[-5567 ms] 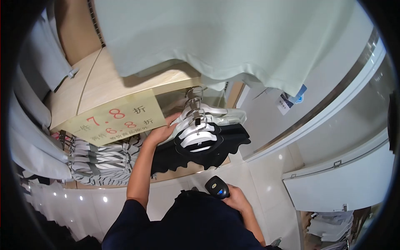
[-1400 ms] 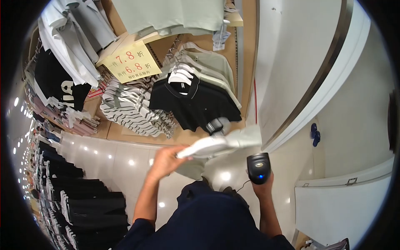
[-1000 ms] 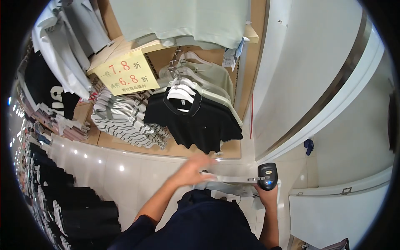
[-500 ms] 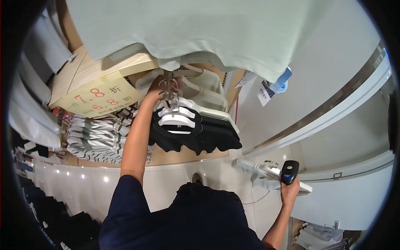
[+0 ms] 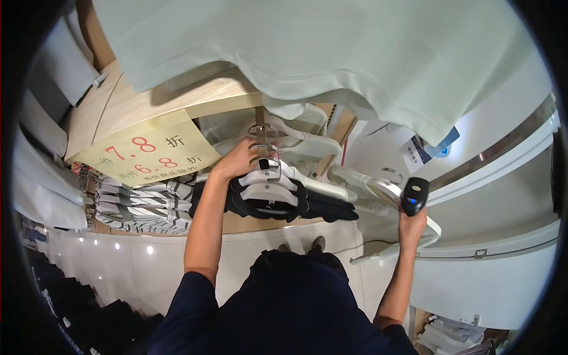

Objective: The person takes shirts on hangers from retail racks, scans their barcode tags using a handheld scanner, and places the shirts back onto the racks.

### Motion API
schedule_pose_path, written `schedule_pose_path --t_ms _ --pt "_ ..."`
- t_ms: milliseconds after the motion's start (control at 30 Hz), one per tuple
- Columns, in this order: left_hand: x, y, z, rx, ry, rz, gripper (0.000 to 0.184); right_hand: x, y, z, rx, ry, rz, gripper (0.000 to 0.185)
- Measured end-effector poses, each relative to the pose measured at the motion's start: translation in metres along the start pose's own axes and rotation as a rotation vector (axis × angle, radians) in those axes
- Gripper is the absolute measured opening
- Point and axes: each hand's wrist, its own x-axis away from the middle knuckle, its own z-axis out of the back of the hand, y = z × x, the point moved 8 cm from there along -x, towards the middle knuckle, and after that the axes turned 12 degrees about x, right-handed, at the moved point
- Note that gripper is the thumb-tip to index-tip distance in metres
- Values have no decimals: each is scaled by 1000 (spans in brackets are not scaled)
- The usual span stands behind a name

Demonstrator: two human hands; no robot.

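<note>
My left hand (image 5: 238, 160) is closed at the metal hooks of white hangers (image 5: 269, 192) carrying black T-shirts (image 5: 322, 207); the hooks partly cover its fingers. Pale garments (image 5: 296, 142) hang on the same rail behind them. In my right hand (image 5: 412, 223), fingers wrapped round it, is a black handheld barcode scanner (image 5: 415, 196) with a small blue light. Just left of and below that hand is a pale garment on a hanger (image 5: 378, 228); whether the same hand also grips this hanger I cannot tell.
A large pale green garment (image 5: 307, 47) hangs close overhead. A yellow price sign (image 5: 154, 151) is fixed to the wooden shelf (image 5: 177, 97). Striped clothes (image 5: 142, 204) hang at left, dark clothes (image 5: 83, 302) lie lower left. A curved white counter (image 5: 491, 248) stands at right.
My right hand has risen with the scanner, and the pale garment beside it has come up too. The hangers at my left hand appear slightly lower and further right.
</note>
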Motion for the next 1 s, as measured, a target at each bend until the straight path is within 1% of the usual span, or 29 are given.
schedule_pose_path --t_ms 33,100,133,167,200,267,400,433,467,500,567,600,633,733,767,867,967,1000 --pt "4 7 -3 -121 -39 -80 39 -4 -25 -5 -46 -5 45 35" --pt "12 -18 7 -182 73 49 41 -8 -55 -28 -54 -80 130 35" --pt "13 -15 9 -211 129 113 43 -9 -74 -37 -81 -101 173 34" --pt "14 -8 3 -115 85 141 40 -10 -92 -49 -79 -142 187 33" --pt "14 2 0 -130 89 147 38 -11 -112 -59 -77 -184 198 33" --pt "14 11 -4 -162 92 160 33 -14 -165 -62 -222 -149 344 33" --pt "14 8 -4 -185 81 150 27 -27 -254 -64 -473 -148 516 36" --pt "15 7 -3 -212 89 129 26 -26 -264 -76 -426 -183 480 38" --pt "14 8 -2 -238 97 108 26 -23 -270 -91 -380 -217 444 39" --pt "14 7 -2 -229 92 138 26 -16 -279 -108 -314 -259 468 42" --pt "16 3 0 -209 87 201 28 2 -278 -129 -358 -467 379 42" --pt "16 3 1 -193 89 193 29 12 -273 -139 -377 -571 337 41" --pt "17 1 1 -175 92 185 30 18 -268 -146 -455 -600 363 41" --pt "18 8 -3 -154 74 140 30 24 -251 -158 -504 -832 405 41" --pt "16 13 -2 -158 65 114 30 14 -246 -156 -429 -828 434 42" --pt "17 1 2 36 108 179 58 -46 -250 -127 -401 -618 492 47" --pt "16 9 0 -71 117 243 58 -68 -255 -182 -417 -573 677 62" --pt "15 10 1 -90 116 234 57 -67 -262 -187 -390 -582 721 69"
